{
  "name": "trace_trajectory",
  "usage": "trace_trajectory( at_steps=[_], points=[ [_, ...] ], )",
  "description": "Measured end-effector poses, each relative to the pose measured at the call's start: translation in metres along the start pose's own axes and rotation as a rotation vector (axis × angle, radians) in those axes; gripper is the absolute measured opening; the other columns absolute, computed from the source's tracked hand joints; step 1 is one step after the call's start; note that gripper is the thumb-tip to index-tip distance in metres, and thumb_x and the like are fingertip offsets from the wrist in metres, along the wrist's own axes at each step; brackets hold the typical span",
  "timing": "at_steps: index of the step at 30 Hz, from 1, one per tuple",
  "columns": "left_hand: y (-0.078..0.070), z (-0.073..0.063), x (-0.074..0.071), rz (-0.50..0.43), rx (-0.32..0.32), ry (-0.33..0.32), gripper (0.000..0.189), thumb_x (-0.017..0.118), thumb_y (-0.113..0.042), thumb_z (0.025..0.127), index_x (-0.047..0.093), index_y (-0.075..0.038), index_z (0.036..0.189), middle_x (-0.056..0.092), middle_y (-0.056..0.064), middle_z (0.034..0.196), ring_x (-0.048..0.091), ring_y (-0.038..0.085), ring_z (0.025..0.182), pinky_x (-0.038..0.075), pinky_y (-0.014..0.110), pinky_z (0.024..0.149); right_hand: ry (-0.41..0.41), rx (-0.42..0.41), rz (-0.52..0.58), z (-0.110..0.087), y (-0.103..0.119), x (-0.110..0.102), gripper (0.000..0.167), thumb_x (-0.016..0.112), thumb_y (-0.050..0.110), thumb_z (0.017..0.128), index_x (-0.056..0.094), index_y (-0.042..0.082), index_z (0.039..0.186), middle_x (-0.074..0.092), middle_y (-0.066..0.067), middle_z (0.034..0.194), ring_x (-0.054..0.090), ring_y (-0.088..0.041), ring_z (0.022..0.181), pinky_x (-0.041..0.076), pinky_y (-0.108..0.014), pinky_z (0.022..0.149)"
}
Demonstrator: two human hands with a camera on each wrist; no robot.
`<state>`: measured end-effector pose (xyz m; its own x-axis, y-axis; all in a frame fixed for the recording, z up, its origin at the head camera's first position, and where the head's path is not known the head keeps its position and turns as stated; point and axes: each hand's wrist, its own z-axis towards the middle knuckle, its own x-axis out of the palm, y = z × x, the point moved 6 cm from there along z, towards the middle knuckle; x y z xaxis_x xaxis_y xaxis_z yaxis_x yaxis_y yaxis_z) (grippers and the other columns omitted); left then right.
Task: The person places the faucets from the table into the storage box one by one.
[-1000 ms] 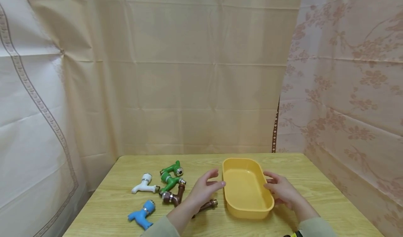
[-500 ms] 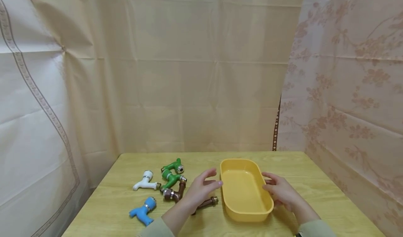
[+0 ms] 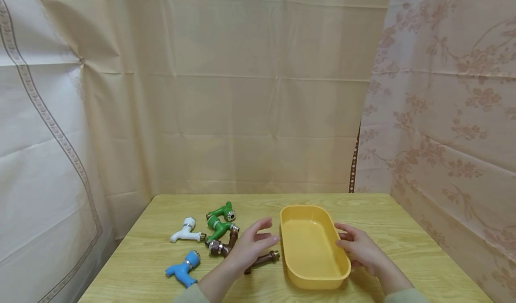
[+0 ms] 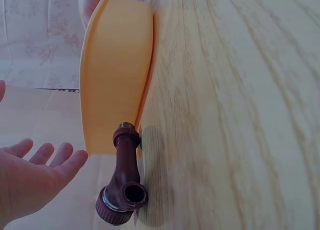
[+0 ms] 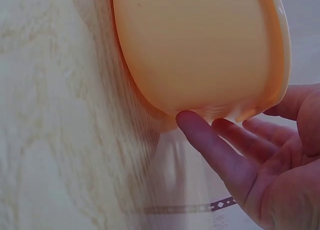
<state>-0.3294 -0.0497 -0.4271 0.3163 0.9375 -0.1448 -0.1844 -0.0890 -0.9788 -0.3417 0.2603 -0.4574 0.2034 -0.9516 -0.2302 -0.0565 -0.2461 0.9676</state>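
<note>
An oblong yellow plastic tray [image 3: 310,249] with rounded corners stands on the wooden table, its inside bare. At its right side my right hand [image 3: 363,251] grips the wall, thumb at the rim and fingers [image 5: 220,155] against the outside. My left hand [image 3: 247,249] hovers off the tray's left side with its fingers spread, holding nothing. Beneath that hand lies a brown tap [image 3: 264,260], also close by in the left wrist view, where its threaded end overlaps the tray. A second brown tap [image 3: 225,247] lies just left of it, partly hidden by the hand.
Left of my hands lie more taps: two green ones [image 3: 219,228] [image 3: 223,211], a white one [image 3: 187,231] and a blue one [image 3: 184,268]. The wooden table [image 3: 403,245] ends at a beige curtain [image 3: 258,115] behind, with flowered cloth [image 3: 455,128] on the right.
The tray has slid a little toward me and to the left, with my right hand on it. My left hand has drawn slightly left, away from the tray's rim. The taps lie as before.
</note>
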Motion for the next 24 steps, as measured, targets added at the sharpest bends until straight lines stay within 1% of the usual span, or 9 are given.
trace_trajectory(
  at_steps=[5, 8, 13, 16, 20, 24],
  points=[
    [-0.004, -0.005, -0.001, -0.003, 0.012, 0.021, 0.068, 0.073, -0.037, 0.095, 0.047, -0.009, 0.151, 0.047, 0.014, 0.15, 0.048, 0.043, 0.132, 0.05, 0.051, 0.099, -0.011, -0.001, 0.01, -0.002, -0.001, 0.001, 0.065, 0.058, 0.006, 0.101, 0.026, -0.002, 0.158, 0.041, -0.039, 0.145, 0.069, -0.034, 0.096, 0.06, -0.052, 0.061],
    [-0.008, -0.007, -0.002, 0.008, 0.025, 0.031, 0.067, 0.073, -0.037, 0.095, 0.048, -0.011, 0.151, 0.047, 0.013, 0.151, 0.049, 0.041, 0.132, 0.05, 0.05, 0.099, -0.012, -0.003, 0.013, -0.002, -0.002, 0.002, 0.065, 0.057, 0.006, 0.101, 0.026, -0.001, 0.158, 0.04, -0.04, 0.146, 0.07, -0.035, 0.096, 0.06, -0.053, 0.062],
    [-0.019, -0.01, -0.005, 0.033, 0.056, 0.037, 0.066, 0.073, -0.035, 0.095, 0.047, -0.012, 0.151, 0.046, 0.011, 0.153, 0.049, 0.039, 0.132, 0.051, 0.049, 0.098, -0.005, -0.007, 0.015, -0.002, -0.003, 0.001, 0.065, 0.057, 0.007, 0.102, 0.025, -0.001, 0.158, 0.039, -0.04, 0.146, 0.069, -0.035, 0.097, 0.06, -0.054, 0.063],
    [-0.026, -0.013, -0.008, 0.034, 0.067, 0.045, 0.065, 0.073, -0.033, 0.096, 0.047, -0.012, 0.152, 0.045, 0.01, 0.154, 0.048, 0.04, 0.134, 0.051, 0.05, 0.098, -0.002, -0.009, 0.015, -0.003, -0.003, 0.001, 0.065, 0.057, 0.007, 0.102, 0.025, -0.001, 0.158, 0.039, -0.04, 0.146, 0.069, -0.035, 0.097, 0.06, -0.054, 0.063],
    [-0.036, -0.017, -0.015, 0.076, 0.1, 0.045, 0.064, 0.073, -0.033, 0.096, 0.047, -0.012, 0.151, 0.044, 0.009, 0.154, 0.047, 0.037, 0.135, 0.045, 0.056, 0.104, 0.008, -0.013, 0.022, -0.003, -0.003, 0.001, 0.066, 0.057, 0.008, 0.102, 0.024, -0.001, 0.158, 0.039, -0.04, 0.147, 0.069, -0.035, 0.098, 0.06, -0.054, 0.063],
    [-0.046, -0.021, -0.025, 0.152, 0.142, 0.025, 0.065, 0.074, -0.035, 0.095, 0.048, -0.014, 0.151, 0.046, 0.007, 0.153, 0.049, 0.033, 0.134, 0.039, 0.058, 0.109, 0.018, -0.017, 0.031, -0.002, -0.003, 0.001, 0.066, 0.056, 0.008, 0.102, 0.023, -0.002, 0.159, 0.037, -0.041, 0.147, 0.068, -0.036, 0.101, 0.06, -0.055, 0.065]
  ],
)
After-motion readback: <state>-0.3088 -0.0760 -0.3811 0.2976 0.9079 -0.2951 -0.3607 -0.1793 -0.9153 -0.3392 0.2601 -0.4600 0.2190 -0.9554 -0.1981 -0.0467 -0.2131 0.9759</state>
